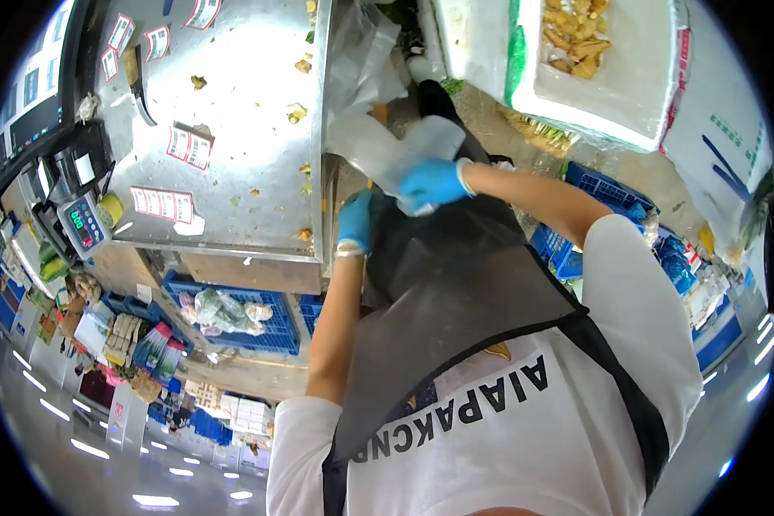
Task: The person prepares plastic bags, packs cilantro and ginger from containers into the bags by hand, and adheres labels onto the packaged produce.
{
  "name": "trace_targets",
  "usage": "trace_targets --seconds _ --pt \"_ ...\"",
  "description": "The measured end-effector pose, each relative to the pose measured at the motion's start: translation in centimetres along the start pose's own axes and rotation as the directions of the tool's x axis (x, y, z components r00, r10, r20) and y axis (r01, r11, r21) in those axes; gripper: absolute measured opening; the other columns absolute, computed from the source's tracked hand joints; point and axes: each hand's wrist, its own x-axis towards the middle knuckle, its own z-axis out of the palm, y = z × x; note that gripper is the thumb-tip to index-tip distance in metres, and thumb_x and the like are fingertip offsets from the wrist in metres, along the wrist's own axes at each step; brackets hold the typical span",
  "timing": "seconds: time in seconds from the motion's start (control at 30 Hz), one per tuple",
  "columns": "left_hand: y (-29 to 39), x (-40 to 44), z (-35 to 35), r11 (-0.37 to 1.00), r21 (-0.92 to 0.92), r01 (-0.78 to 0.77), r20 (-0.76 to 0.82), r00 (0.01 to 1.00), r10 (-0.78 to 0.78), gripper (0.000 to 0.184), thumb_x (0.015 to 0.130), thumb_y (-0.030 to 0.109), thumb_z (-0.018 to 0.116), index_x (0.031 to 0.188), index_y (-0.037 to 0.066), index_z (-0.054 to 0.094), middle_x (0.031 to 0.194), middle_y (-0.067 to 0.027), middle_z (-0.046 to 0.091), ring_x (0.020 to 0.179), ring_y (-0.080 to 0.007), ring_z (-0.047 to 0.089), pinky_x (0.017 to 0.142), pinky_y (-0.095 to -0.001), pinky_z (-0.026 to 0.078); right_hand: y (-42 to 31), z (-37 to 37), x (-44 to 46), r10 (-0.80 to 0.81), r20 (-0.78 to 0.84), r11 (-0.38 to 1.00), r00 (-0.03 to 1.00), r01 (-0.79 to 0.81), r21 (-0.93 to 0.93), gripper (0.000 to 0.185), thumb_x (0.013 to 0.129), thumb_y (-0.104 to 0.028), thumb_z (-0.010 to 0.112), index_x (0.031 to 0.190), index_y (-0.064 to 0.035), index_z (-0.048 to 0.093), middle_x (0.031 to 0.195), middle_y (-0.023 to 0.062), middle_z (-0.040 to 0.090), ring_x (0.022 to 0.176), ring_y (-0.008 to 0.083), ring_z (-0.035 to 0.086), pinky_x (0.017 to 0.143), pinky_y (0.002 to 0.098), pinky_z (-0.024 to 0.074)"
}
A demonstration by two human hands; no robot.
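The bag (pixel 380 155) lies right of the desk (pixel 254 82), long axis far-left to near-right. Right hand (pixel 433 183) points left, fingers clamped on bag; left hand (pixel 354 222) points far, fingers: cannot tell

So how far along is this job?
Looks done: ginger-like pieces sit in the white foam box. In hand: the right hand grips a translucent plastic bag, the left hand near it. Left, perhaps: scraps litter the metal table; how much more, I can't tell.
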Motion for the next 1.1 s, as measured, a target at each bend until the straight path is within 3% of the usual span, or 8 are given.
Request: trace_targets --seconds 0.3,0.43,0.6,0.7,0.73,0.8,0.9,1.1 --pt "12.0 -9.4 7.4 0.908 0.206 -0.365 0.175 0.927 0.333 0.014 0.087 0.014 0.068 0.095 0.003 0.071 0.082 0.0023 0.062 0.071 -0.0059 0.048 0.064 -0.0206 0.040 -12.0 -0.9 -6.9 -0.089 -0.361 0.981 0.928 0.019 -0.193 0.028 0.089 -0.034 0.061 0.092 -0.0064 0.062 0.081 0.0103 0.062 0.076 0.0173 0.056 0.073 0.0341 0.0461" --pt "19.4 -14.6 10.1 0.885 -0.107 -0.454 0.121 0.877 0.464 0.015 0.085 0.009 0.070 0.098 0.002 0.067 0.084 -0.0021 0.064 0.075 -0.0101 0.058 0.067 -0.0242 0.048 -17.0 -4.9 -9.2 0.141 -0.736 0.853 0.662 0.295 0.429 0.026 0.090 -0.030 0.067 0.090 -0.0045 0.063 0.085 0.0059 0.064 0.073 0.0116 0.060 0.062 0.0259 0.0488" --pt "21.1 -14.8 11.8 0.906 -0.024 -0.424 0.335 0.850 0.407 0.015 0.089 0.012 0.064 0.095 -0.002 0.066 0.086 -0.0041 0.064 0.072 -0.0119 0.056 0.069 -0.0253 0.045 -20.0 -8.0 -10.1 -0.094 -0.875 0.968 0.474 0.250 0.032 0.018 0.092 -0.022 0.062 0.094 -0.0039 0.060 0.090 0.0056 0.063 0.081 0.0145 0.062 0.074 0.0285 0.0510" --pt "22.2 -9.5 6.4 0.181 0.579 -0.795 0.337 0.435 0.835 0.008 0.088 0.006 0.061 0.083 0.000 0.062 0.076 -0.0013 0.057 0.068 -0.0140 0.053 0.069 -0.0263 0.046 -20.1 -11.7 -13.9 0.181 -0.897 0.345 0.403 0.828 0.442 0.019 0.093 -0.015 0.056 0.102 0.0008 0.060 0.093 0.0081 0.064 0.086 0.0211 0.063 0.078 0.0359 0.0530" --pt "23.6 -9.4 5.1 0.571 0.237 -0.786 0.126 0.608 0.784 0.008 0.086 0.005 0.060 0.079 0.000 0.058 0.074 -0.0013 0.055 0.068 -0.0146 0.052 0.070 -0.0266 0.047 -19.9 -13.2 -15.4 0.234 -0.859 -0.029 0.456 0.886 0.463 0.019 0.093 -0.013 0.055 0.103 0.0019 0.060 0.094 0.0084 0.065 0.085 0.0221 0.063 0.077 0.0370 0.0535" --pt "25.2 -10.1 5.1 0.807 -0.125 -0.577 -0.081 0.817 0.571 0.015 0.083 0.004 0.063 0.095 -0.003 0.058 0.095 -0.0097 0.058 0.087 -0.0235 0.057 0.084 -0.0328 0.048 -19.8 -14.3 -16.1 0.353 -0.809 0.147 0.470 0.826 0.544 0.021 0.093 -0.020 0.056 0.101 -0.0012 0.062 0.089 0.0075 0.065 0.080 0.0187 0.064 0.072 0.0315 0.0543" --pt "25.4 -13.0 9.1 0.090 0.814 -0.574 0.095 0.284 0.954 0.050 0.080 0.008 0.070 0.124 -0.005 0.049 0.124 -0.0193 0.050 0.117 -0.0321 0.049 0.101 -0.0391 0.040 -20.6 -15.6 -16.7 0.357 -0.834 0.371 0.421 0.755 0.540 0.021 0.092 -0.022 0.058 0.100 -0.0042 0.064 0.086 0.0034 0.064 0.078 0.0133 0.061 0.067 0.0272 0.0518" --pt "28.7 -17.3 20.0 -0.029 0.662 -0.749 0.243 0.178 0.953 0.073 0.077 0.000 0.067 0.144 0.000 0.037 0.144 -0.0177 0.041 0.131 -0.0316 0.042 0.106 -0.0392 0.037 -24.4 -15.7 -16.3 -0.154 -0.779 0.775 0.608 0.563 0.286 0.025 0.094 -0.026 0.057 0.092 -0.0027 0.068 0.085 0.0045 0.062 0.076 0.0099 0.052 0.075 0.0287 0.0471"
